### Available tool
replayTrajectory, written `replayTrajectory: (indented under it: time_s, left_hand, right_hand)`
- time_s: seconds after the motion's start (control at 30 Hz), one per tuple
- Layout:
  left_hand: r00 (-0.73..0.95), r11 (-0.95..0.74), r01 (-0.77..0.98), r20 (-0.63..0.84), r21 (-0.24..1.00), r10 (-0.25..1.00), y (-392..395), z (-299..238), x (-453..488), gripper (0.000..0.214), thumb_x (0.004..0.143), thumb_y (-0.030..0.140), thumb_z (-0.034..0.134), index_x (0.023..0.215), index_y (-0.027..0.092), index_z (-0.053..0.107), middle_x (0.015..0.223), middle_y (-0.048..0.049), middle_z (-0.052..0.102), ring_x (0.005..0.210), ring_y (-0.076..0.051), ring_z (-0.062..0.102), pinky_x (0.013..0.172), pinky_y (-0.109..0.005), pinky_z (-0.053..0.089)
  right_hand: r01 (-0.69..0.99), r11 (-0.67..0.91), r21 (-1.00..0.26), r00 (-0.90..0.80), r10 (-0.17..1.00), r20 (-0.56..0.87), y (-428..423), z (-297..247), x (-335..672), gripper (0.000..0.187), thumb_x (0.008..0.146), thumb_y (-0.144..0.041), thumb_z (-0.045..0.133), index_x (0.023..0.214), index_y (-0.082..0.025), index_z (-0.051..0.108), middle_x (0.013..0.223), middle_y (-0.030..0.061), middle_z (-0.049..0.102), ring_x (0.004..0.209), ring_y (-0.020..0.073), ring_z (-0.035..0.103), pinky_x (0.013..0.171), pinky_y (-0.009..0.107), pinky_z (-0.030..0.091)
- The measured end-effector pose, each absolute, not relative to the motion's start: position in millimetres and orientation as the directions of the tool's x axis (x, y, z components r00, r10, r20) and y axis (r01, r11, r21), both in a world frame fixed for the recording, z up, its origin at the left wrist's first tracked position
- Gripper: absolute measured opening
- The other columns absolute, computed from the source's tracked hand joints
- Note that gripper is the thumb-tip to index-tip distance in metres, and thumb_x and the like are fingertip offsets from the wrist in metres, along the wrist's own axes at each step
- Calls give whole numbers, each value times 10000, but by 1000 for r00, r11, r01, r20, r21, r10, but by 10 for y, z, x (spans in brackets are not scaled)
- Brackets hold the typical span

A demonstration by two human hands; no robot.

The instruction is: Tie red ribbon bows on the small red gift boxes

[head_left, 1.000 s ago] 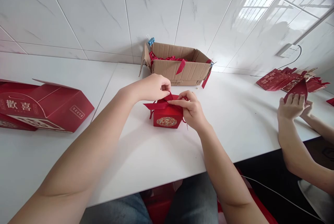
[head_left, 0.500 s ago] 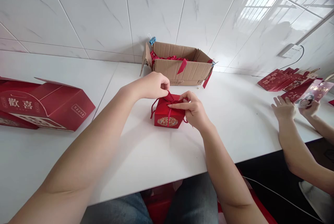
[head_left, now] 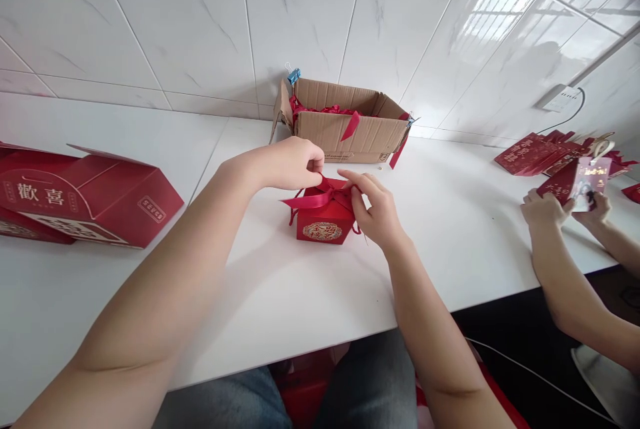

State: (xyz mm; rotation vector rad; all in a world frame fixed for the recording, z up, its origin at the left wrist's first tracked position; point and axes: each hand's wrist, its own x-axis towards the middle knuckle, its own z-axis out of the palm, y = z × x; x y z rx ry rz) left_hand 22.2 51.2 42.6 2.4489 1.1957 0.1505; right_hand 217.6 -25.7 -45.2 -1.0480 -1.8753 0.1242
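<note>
A small red gift box (head_left: 323,230) with a gold round emblem stands upright on the white table. Across its top runs a red ribbon (head_left: 313,200), looped at the middle, with one tail sticking out to the left. My left hand (head_left: 299,162) pinches a loop of this ribbon at the back left of the box top. At the right side, my right hand (head_left: 375,208) has thumb and bent fingers closed on the ribbon by the knot, its index finger stretched out above. Thin red cords hang at both sides of the box.
Behind the gift box, a cardboard box (head_left: 350,139) holding red ribbons stands against the tiled wall. Large red boxes (head_left: 135,189) lie at the left. On the right, a co-worker's hands (head_left: 547,209) hold a picture card (head_left: 590,182) beside several red bags (head_left: 530,154).
The ribbon tail that hung over the box's front now points left. My right index finger has lifted off the knot. The co-worker's card has turned upright and moved left.
</note>
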Motion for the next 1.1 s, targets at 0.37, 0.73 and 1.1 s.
replayTrajectory:
  time_s: [0.37,0.73,1.1]
  left_hand:
    - [706,-621,620,4,480,708,472,407,303,173,702,350,571,792,209,613,898,-25,705,779,-185,632,606,-272,447]
    - [707,-634,625,15,456,707,495,396,289,51,655,246,576,672,208,548,758,-11,671,675,-172,606,536,-276,417]
    - [657,-549,643,-15,534,754,440,414,325,145,785,300,525,876,202,580,863,-24,696,675,-145,610,564,-253,430]
  right_hand:
    - [580,632,-514,-180,715,676,-272,-420,2155,345,865,-67,399,1011,-235,664,949,64,611,876,167,611,764,343,535]
    - [576,627,-524,-232,741,630,-270,-451,2179,442,851,-31,347,1048,-240,682,914,61,536,849,168,564,721,342,520]
    - [662,572,-484,-56,681,730,-219,-446,2178,245,896,-186,506,1093,-241,640,931,51,640,772,147,595,709,316,526]
